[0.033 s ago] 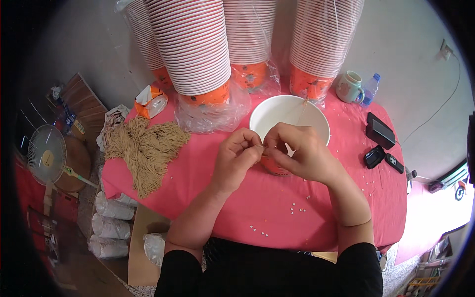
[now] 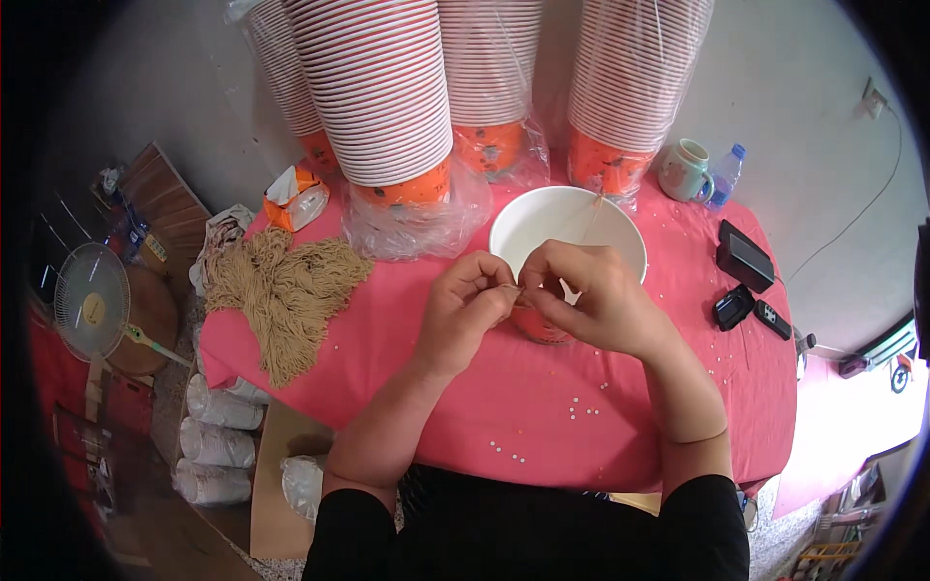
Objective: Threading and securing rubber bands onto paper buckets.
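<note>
At the bottom of the frame the person's black sleeves and bare forearms reach up over the pink tabletop (image 2: 581, 426), where tiny white beads (image 2: 579, 412) lie scattered. In the middle of the frame the left hand (image 2: 465, 310) is curled nearly closed, thumb and forefinger pinching a thin tan string (image 2: 511, 288). The right hand (image 2: 591, 295) meets it fingertip to fingertip, also pinched on the string, and covers the near side of an orange paper cup (image 2: 538, 327). The string runs up across the cup's wide white mouth (image 2: 542, 218) to its far rim. At left lies a bundle of tan strings (image 2: 286, 281). Farther back stand wrapped stacks of cups (image 2: 387, 107); at upper right, a mug (image 2: 683, 169) and a small bottle (image 2: 725, 174).
</note>
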